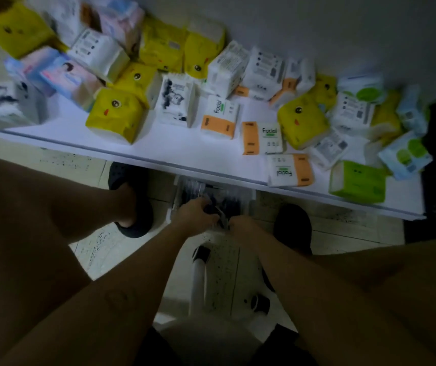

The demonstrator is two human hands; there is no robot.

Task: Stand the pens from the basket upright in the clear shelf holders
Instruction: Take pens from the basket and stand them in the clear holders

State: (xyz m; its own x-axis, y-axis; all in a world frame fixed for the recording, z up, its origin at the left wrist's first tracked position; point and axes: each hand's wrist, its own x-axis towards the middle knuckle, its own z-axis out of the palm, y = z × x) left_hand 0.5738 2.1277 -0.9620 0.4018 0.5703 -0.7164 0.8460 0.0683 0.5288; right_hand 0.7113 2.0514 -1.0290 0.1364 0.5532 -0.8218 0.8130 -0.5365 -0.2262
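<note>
Two hands are down in the basket (176,200), a pale container on the floor between the person's dark shoes (132,207), half tucked under the front edge of the white shelf (180,146). The pens (221,200) lie in it as a dark, blurred mass, and no single one can be picked out. The left hand (194,213) has its fingers curled round a dark clump of them at the near side of the basket. The right hand (240,223) is just beside it, knuckles up and touching the same clump, but its fingers are hidden and smeared, so whether it grips or only steadies the pens cannot be told. The step in hand looks like the pick-up: gathering pens from the basket, with none yet stood anywhere in view. On the shelf sit only scattered tissue packs (116,117) in yellow, white, orange and green. The clear holders do not show in this view, so they must be found first, perhaps higher up or off to one side. The next move calls for lifting the gathered pens clear of the basket rim and out from under the shelf edge without knocking it. The bunch then has to be turned so the pens point the same way before they go upright into a holder. A loose handful could shed pens onto the speckled floor (222,260) near the white chair leg (198,276), so a firm, even hold matters.
</note>
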